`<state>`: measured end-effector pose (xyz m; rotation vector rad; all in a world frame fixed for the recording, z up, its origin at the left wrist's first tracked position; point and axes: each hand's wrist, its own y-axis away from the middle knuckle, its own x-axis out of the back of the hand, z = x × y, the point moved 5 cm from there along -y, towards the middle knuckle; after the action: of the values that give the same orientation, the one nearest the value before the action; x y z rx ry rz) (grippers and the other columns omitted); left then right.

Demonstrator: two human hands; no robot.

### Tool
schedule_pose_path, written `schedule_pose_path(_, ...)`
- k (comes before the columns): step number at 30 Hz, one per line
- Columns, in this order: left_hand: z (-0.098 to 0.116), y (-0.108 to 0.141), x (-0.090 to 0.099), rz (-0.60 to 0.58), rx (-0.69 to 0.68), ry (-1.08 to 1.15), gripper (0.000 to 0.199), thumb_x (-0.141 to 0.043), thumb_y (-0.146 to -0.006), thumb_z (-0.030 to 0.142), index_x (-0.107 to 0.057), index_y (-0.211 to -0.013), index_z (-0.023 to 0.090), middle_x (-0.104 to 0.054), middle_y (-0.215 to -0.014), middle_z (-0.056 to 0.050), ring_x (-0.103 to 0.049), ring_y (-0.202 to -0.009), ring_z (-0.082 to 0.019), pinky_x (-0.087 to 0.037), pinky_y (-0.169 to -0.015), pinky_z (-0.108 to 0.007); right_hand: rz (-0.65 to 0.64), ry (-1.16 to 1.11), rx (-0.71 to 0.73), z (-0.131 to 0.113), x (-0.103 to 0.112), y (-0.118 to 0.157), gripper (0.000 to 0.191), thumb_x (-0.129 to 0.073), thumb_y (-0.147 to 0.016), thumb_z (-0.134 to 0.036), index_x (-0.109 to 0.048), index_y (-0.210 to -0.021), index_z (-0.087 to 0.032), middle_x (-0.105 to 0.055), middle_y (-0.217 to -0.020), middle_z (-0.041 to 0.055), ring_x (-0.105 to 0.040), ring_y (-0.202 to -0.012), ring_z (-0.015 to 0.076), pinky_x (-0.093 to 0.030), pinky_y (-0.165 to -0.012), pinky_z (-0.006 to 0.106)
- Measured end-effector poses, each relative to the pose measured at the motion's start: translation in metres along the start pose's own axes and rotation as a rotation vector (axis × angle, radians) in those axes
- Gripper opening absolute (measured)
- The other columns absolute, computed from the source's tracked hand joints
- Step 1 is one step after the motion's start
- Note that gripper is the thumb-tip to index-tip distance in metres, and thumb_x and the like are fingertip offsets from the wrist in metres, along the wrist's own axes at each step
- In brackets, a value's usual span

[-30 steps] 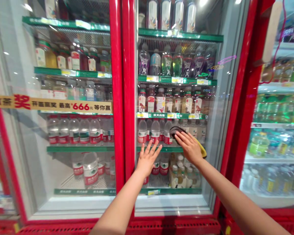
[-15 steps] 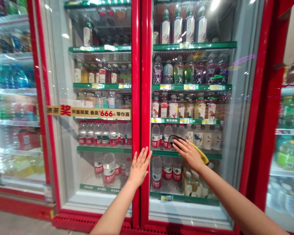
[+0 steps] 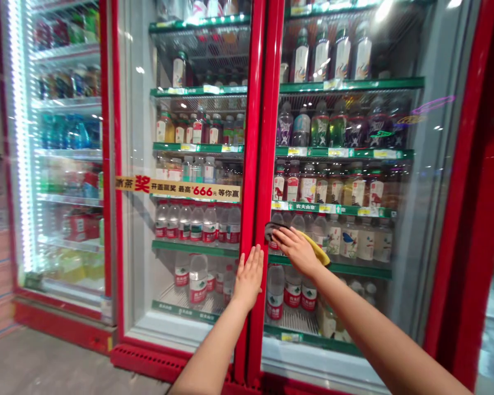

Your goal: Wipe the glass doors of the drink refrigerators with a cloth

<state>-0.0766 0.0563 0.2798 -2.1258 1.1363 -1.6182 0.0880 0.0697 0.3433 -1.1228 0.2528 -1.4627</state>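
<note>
My right hand (image 3: 299,253) presses a yellow and dark grey cloth (image 3: 320,251) to the right glass door of a drinks fridge. The cloth's grey edge shows beyond my fingertips, close to the red door frame (image 3: 270,137), while its yellow side sticks out beyond the wrist side; my palm covers the middle. My left hand (image 3: 249,277) lies open against the red frames where the two doors meet, fingers pointing up and holding nothing. Behind the glass, near my hands, stand water bottles (image 3: 275,296) with red and white labels.
Green-edged shelves (image 3: 352,85) hold rows of bottled drinks behind both doors. A gold promotional strip (image 3: 177,188) crosses the left door. Another lit fridge (image 3: 69,153) stands to the left, above a grey floor (image 3: 57,362). Light reflections show on the glass.
My right hand has slid the cloth left across the glass, nearer the red frame. My left hand stays on the frames. The view has turned left, showing more of the neighbouring fridge.
</note>
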Motion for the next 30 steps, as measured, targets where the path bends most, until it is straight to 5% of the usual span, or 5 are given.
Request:
schedule_pose_path(7, 0.005, 0.002, 0.004, 0.060, 0.045, 0.044, 0.097, -0.067, -0.081, 0.023, -0.013, -0.161, 0.015, -0.005, -0.167, -0.014, -0.005, -0.155, -0.025, -0.020, -0.126, -0.053, -0.067, -0.083, 0.210, -0.030, -0.009, 0.018, 0.029, -0.057, -0.097, -0.021, -0.071, -0.122, -0.026, -0.066, -0.136, 0.0026, -0.057, -0.127, 0.0221, -0.050, -0.104, 0.042)
schedule_pose_path(10, 0.006, 0.003, 0.005, 0.060, 0.037, 0.058, 0.095, -0.066, -0.081, 0.024, -0.014, -0.161, 0.015, -0.008, -0.167, -0.014, -0.005, -0.155, -0.025, -0.019, -0.126, -0.053, 0.015, -0.049, 0.010, -0.017, 0.005, 0.022, 0.038, -0.052, -0.098, -0.018, -0.065, -0.133, -0.025, -0.065, -0.137, 0.0064, -0.057, -0.126, 0.0238, -0.049, -0.103, 0.043)
schedule_pose_path(17, 0.004, 0.006, 0.011, 0.013, -0.024, 0.076, 0.100, -0.076, -0.076, 0.034, -0.025, -0.157, 0.008, -0.027, -0.162, -0.022, -0.009, -0.156, -0.029, -0.015, -0.127, -0.055, -0.015, -0.085, 0.219, -0.005, 0.028, -0.066, 0.038, -0.052, -0.098, -0.022, -0.064, -0.133, -0.032, -0.050, -0.153, -0.0029, -0.045, -0.141, 0.0208, -0.040, -0.115, 0.040)
schedule_pose_path(20, 0.002, 0.007, 0.025, 0.061, -0.020, 0.063, 0.109, -0.073, -0.078, 0.032, -0.007, -0.160, 0.008, -0.012, -0.166, -0.020, -0.001, -0.156, -0.027, -0.012, -0.127, -0.053, 0.026, -0.070, 0.036, 0.012, 0.028, -0.092, 0.045, -0.048, -0.098, -0.017, -0.058, -0.140, -0.030, -0.045, -0.157, -0.0008, -0.038, -0.146, 0.0225, -0.036, -0.119, 0.044)
schedule_pose_path(30, -0.009, 0.006, 0.052, 0.150, 0.021, 0.087, 0.123, -0.076, -0.077, 0.033, 0.013, -0.158, 0.007, -0.001, -0.167, -0.020, 0.001, -0.156, -0.028, -0.018, -0.127, -0.049, 0.025, -0.086, 0.076, 0.005, 0.017, -0.052, 0.056, -0.044, -0.096, -0.011, -0.046, -0.150, -0.026, -0.041, -0.159, 0.0033, -0.036, -0.148, 0.0195, -0.032, -0.121, 0.045)
